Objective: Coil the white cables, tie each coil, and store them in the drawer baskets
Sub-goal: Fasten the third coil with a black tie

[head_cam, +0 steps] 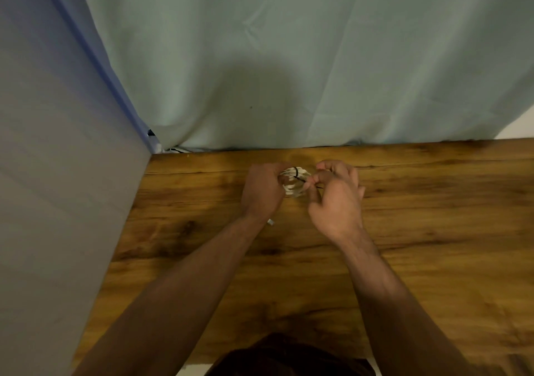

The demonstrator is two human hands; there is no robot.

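Observation:
A small coil of white cable (293, 188) sits between my two hands just above the wooden table (433, 231). My left hand (263, 192) grips the coil's left side. A thin black tie (299, 174) is looped around the top of the coil, and my right hand (335, 199) pinches the tie's free end at the coil's right side. A white connector end (270, 222) pokes out below my left wrist. No drawer or baskets are in view.
A pale green curtain (289, 57) hangs along the table's far edge. A grey panel (57, 173) stands against the table's left side. A bit of white cable (176, 150) shows at the far left corner under the curtain.

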